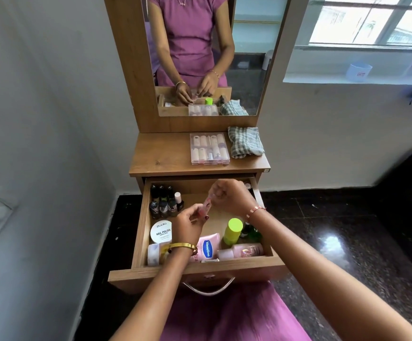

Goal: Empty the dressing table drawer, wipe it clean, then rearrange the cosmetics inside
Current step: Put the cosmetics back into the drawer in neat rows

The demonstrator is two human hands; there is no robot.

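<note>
Evidently the work is in its last stage, the rearranging: the open drawer (pixel 139 232) already holds a tidy cluster of nail polish bottles (pixel 166 201) at its back left, a round white tub (pixel 161 232) in front of them, a pink Vaseline tube (pixel 208 248), a bottle with a lime green cap (pixel 232 231) and a pale pink bottle (pixel 245 251) lying along the front. The checked cloth (pixel 245 142) lies crumpled on the tabletop (pixel 160 156), so wiping looks finished. Still outside the drawer is 1 clear compartment box (pixel 209 148), just beside the cloth. Over the drawer's middle, the left hand (pixel 187 226) and the right hand (pixel 229 195) both pinch a small pinkish item (pixel 206 207) with curled fingers; what it is I cannot tell, as it is blurred. The left wrist hides part of the items at the drawer's front left.
</note>
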